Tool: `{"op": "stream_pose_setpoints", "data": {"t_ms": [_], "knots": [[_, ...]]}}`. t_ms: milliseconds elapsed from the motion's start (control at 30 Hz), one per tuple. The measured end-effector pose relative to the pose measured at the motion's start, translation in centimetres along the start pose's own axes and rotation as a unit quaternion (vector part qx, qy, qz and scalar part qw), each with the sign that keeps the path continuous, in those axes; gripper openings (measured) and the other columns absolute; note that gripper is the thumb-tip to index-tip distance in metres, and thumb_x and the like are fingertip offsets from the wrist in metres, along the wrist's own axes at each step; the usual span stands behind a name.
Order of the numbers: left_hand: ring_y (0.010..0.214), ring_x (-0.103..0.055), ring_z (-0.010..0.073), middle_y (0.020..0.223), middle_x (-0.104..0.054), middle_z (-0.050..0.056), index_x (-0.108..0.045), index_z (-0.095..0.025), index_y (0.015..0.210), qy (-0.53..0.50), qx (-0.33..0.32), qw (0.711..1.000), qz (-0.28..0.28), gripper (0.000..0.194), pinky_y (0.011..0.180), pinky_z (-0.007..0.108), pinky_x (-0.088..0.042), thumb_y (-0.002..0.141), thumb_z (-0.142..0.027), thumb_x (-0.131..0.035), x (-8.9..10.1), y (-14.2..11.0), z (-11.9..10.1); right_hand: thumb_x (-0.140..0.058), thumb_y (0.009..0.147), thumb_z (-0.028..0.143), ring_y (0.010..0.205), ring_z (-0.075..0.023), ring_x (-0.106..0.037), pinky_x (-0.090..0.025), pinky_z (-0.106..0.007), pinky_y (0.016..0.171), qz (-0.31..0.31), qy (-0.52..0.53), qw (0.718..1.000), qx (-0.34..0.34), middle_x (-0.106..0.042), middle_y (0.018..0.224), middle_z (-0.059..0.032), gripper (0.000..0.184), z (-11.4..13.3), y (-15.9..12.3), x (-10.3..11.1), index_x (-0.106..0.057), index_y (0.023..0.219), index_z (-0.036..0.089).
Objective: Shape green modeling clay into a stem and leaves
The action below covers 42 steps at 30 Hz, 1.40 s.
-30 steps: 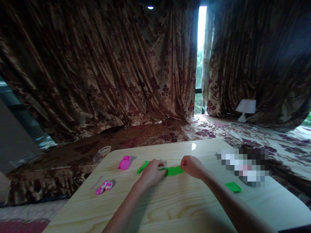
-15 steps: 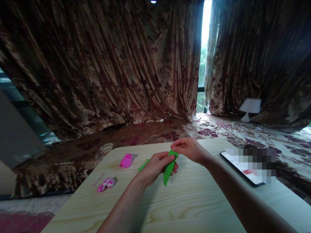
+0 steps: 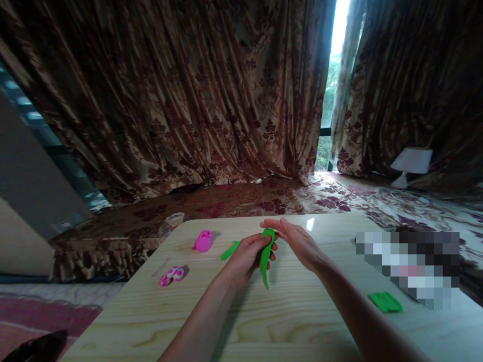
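Between the thumb and fingers of my left hand [image 3: 247, 256] is a long green strip that looks like modelling clay [image 3: 264, 264], its pointed end hanging toward the table. The strip's upper end curls over above my thumb. My right hand [image 3: 300, 244] is close beside that upper end with its fingers stretched out; whether the fingertips touch the strip I cannot tell. Left of my hands, a smaller green clay piece [image 3: 229, 251] lies on the table. Farther left are a pink hollow clay shape [image 3: 203, 241] and a pink-and-white spotted clay piece [image 3: 172, 276].
The pale wooden table [image 3: 302, 322] carries a flat green clay slab [image 3: 385, 302] right of my right forearm. A blurred-out object [image 3: 411, 269] lies behind it. One thin pale stick [image 3: 161, 267] is at the left. A white lamp [image 3: 412, 161] stands beyond, before patterned curtains [image 3: 226, 100].
My right hand's fingers, bent at the strip's top before, are now straightened out. The strip's upper end now curls over. The view has shifted, and the green slab at right now shows.
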<state>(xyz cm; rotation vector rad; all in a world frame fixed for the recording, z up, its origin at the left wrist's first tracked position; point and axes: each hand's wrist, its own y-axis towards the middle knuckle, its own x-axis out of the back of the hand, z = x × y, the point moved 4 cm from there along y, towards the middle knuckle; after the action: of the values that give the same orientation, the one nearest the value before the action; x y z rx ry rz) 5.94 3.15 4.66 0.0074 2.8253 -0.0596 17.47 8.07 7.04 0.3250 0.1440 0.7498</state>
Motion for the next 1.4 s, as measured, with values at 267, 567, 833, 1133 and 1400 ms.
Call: {"op": "stream_pose_setpoints", "data": {"t_ms": [267, 567, 833, 1133, 1400], "knots": [[0.053, -0.052, 0.0103, 0.067, -0.061, 0.003, -0.065, -0.013, 0.081, 0.031, 0.017, 0.999, -0.028, 0.027, 0.045, 0.021, -0.038, 0.074, -0.039, -0.064, 1.2, 0.3, 1.0, -0.036, 0.093, 0.043, 0.122, -0.0174, -0.046, -0.027, -0.036, 0.107, -0.017, -0.106, 0.994, 0.001, -0.055, 0.129, -0.0038, 0.041, 0.3, -0.9, -0.4, -0.058, 0.120, 0.023], [0.053, -0.052, 0.0080, 0.066, -0.062, 0.002, -0.066, -0.012, 0.078, 0.038, 0.051, 0.998, -0.021, 0.018, 0.053, 0.020, -0.043, 0.069, -0.028, -0.070, 0.8, -0.3, 1.5, -0.059, 0.079, 0.036, 0.084, -0.0183, -0.063, -0.047, -0.032, 0.081, -0.080, -0.116, 0.989, -0.053, -0.071, 0.089, -0.0051, 0.027, -3.3, -0.1, 1.0, -0.069, 0.093, 0.016], [0.072, -0.065, 0.0171, 0.094, -0.070, 0.014, -0.066, -0.012, 0.095, 0.033, 0.117, 0.992, 0.030, 0.026, 0.065, 0.027, -0.050, 0.080, -0.032, -0.059, 0.0, -0.8, 2.5, -0.065, 0.072, 0.030, 0.069, -0.0127, -0.059, -0.047, -0.026, 0.068, -0.176, -0.002, 0.983, -0.045, -0.068, 0.076, -0.0015, 0.020, -3.1, -0.3, 2.7, -0.067, 0.084, 0.016], [0.085, -0.067, 0.0227, 0.101, -0.069, 0.019, -0.062, -0.009, 0.104, 0.005, 0.139, 0.989, 0.041, 0.030, 0.068, 0.027, -0.053, 0.081, -0.027, -0.057, -0.1, -0.9, 3.1, -0.064, 0.071, 0.029, 0.067, -0.0140, -0.060, -0.048, -0.027, 0.064, -0.219, -0.024, 0.975, -0.039, -0.068, 0.074, -0.0028, 0.019, -3.1, -0.4, 3.6, -0.067, 0.084, 0.015], [0.067, -0.069, 0.0187, 0.075, -0.071, 0.011, -0.063, -0.009, 0.090, -0.125, 0.107, 0.982, -0.090, 0.015, 0.052, 0.023, -0.053, 0.082, -0.014, -0.052, 1.4, -0.1, 2.5, -0.059, 0.076, 0.018, 0.081, -0.0172, -0.063, -0.050, -0.033, 0.077, -0.153, -0.177, 0.967, 0.102, -0.069, 0.085, -0.0025, 0.013, -0.8, -1.2, 0.9, -0.068, 0.085, 0.021]]}}
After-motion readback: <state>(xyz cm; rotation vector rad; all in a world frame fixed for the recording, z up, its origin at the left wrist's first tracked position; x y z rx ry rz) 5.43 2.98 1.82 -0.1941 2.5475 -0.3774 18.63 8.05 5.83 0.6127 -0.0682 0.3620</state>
